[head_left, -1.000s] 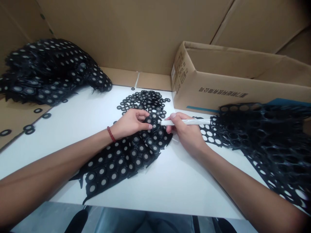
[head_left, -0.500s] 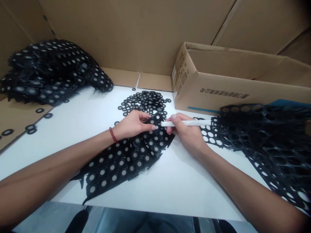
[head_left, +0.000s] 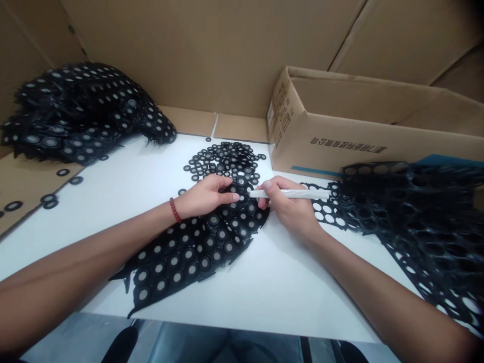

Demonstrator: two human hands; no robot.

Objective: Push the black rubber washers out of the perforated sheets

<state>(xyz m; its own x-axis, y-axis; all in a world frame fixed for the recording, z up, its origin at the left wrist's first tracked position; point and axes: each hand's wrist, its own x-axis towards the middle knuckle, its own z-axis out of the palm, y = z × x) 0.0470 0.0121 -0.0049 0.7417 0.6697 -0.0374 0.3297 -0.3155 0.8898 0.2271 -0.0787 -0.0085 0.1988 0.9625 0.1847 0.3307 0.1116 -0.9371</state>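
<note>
A black rubber sheet of moulded rings (head_left: pixel 223 246) lies slantwise on the white table, light spots showing through the ring holes. My left hand (head_left: pixel 202 197), with a red bead bracelet on the wrist, pinches the far end of this sheet, thumb on top and fingertips partly hidden behind it. In my right hand (head_left: pixel 293 209) is a white pen-like stick (head_left: pixel 306 193), gripped like a pen. Its left tip meets the sheet near my left thumb; what the tip does there is too small to tell. Just beyond my hands sits a pile of loose black rings (head_left: pixel 227 156).
A crumpled heap of ring sheets (head_left: pixel 83 113) stands at back left, with several stray rings (head_left: pixel 49 199) near it. Black sheets with punched-out holes (head_left: pixel 423 217) spread on the right, before an open cardboard box (head_left: pixel 340 143). Cardboard walls (head_left: pixel 207 55) rise behind.
The sheet's far end and the stick tip have shifted very slightly left. Both hands keep their holds, and the rest looks unchanged.
</note>
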